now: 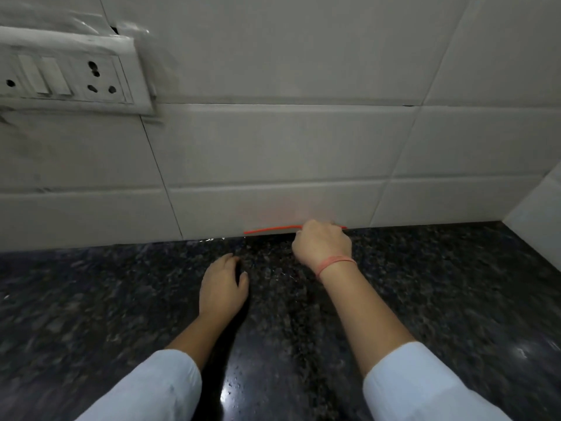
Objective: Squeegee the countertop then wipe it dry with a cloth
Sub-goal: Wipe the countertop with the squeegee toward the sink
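The orange squeegee, lying left-right against the wall at centre frame, is being gripped by the right hand; the left hand is being rested open on the bench.

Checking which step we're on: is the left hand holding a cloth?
No, the left hand rests empty on the countertop; the right hand grips the orange squeegee by the wall.

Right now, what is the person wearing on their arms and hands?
The left sleeve and right sleeve are pale blue, ending partway along the forearms. A thin orange-pink band circles the wrist of the right hand. The left hand wears nothing.
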